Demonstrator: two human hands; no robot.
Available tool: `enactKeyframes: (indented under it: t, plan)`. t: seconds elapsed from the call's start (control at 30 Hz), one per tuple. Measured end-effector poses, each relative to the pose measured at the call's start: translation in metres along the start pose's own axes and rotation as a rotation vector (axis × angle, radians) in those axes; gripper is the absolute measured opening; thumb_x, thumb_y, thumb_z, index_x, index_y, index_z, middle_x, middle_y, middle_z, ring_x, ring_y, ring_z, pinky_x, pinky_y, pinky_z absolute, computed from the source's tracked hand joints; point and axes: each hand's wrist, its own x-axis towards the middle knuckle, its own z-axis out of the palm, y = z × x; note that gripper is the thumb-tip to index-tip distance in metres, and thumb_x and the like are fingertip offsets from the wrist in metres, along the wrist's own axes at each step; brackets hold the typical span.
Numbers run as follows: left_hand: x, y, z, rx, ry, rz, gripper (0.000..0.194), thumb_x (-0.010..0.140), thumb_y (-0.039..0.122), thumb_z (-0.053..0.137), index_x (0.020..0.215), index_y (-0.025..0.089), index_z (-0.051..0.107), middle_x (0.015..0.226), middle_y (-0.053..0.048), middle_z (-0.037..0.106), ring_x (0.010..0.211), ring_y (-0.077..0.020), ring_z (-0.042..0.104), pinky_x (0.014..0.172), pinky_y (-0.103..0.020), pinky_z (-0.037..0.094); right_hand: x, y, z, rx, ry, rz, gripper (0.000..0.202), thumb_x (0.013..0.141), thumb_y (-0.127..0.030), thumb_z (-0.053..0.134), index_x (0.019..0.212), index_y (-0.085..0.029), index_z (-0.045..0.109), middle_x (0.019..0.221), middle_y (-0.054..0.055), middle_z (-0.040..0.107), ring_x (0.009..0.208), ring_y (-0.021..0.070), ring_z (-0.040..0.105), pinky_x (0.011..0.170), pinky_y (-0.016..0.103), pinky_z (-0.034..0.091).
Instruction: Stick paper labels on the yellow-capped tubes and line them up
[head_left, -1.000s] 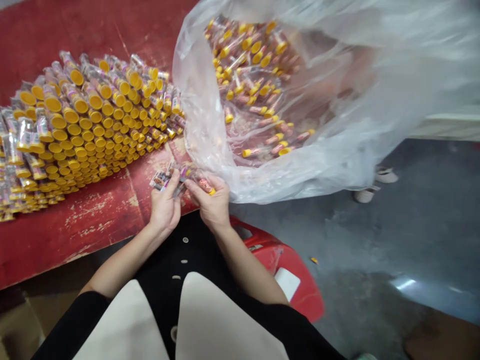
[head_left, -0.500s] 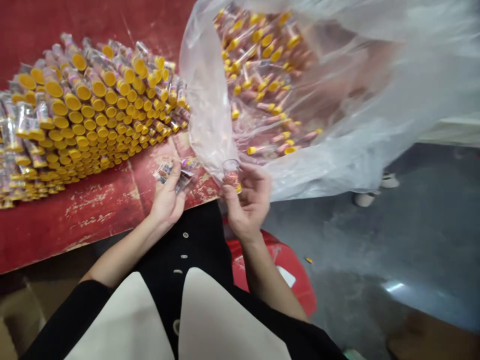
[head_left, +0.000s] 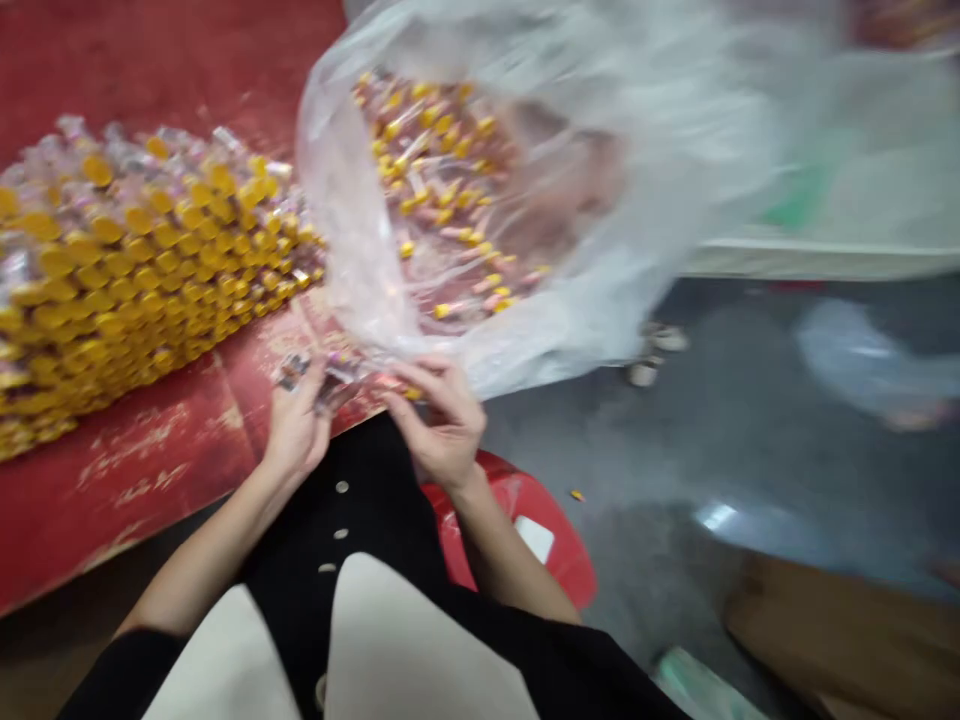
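My left hand (head_left: 298, 420) is closed on a small clear printed wrapper (head_left: 341, 370) over the table's front edge. Just to its right, my right hand (head_left: 444, 420) pinches a small clear tube with a yellow cap (head_left: 409, 391), whose other end points at the wrapper. The tube's end and the wrapper meet or nearly meet; blur hides which. Left of my hands lies a big stack of wrapped tubes (head_left: 150, 260), yellow ends facing me. Behind my right hand a clear plastic bag (head_left: 352, 230) lies open, with many loose yellow-capped tubes (head_left: 442, 190) in it.
The red table (head_left: 172, 430) has a worn front edge. Below on the right stand a red stool (head_left: 555, 560) with a white item (head_left: 534, 539) on it, and a brown carton (head_left: 847, 640). A pale table (head_left: 862, 200) is at the right, with shoes (head_left: 652, 360) near the bag.
My right hand has brought the tube leftward, from upright to lying nearly flat, close to the wrapper in my left hand. The whole view has shifted to the right.
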Motion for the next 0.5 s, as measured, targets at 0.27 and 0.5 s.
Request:
enactKeyframes:
  t: [0.27, 0.5]
  plan:
    - [0.005, 0.006, 0.030, 0.134, -0.090, 0.033, 0.037, 0.059, 0.030, 0.092, 0.084, 0.019, 0.067, 0.087, 0.004, 0.074, 0.083, -0.0111, 0.070, 0.087, -0.026, 0.062, 0.023, -0.006, -0.024, -0.072, -0.040, -0.159, 0.028, 0.093, -0.024, 0.063, 0.119, -0.015, 0.069, 0.109, 0.010, 0.066, 0.097, 0.0117, 0.066, 0.085, 0.024, 0.059]
    - [-0.007, 0.002, 0.030, 0.202, -0.141, 0.088, 0.034, 0.067, 0.030, 0.088, 0.094, 0.020, 0.071, 0.097, 0.002, 0.075, 0.085, -0.0102, 0.070, 0.090, -0.026, 0.060, 0.012, -0.019, -0.023, 0.034, -0.152, -0.035, 0.036, 0.095, -0.032, 0.061, 0.126, -0.015, 0.065, 0.114, 0.011, 0.066, 0.110, 0.0142, 0.063, 0.100, 0.031, 0.056]
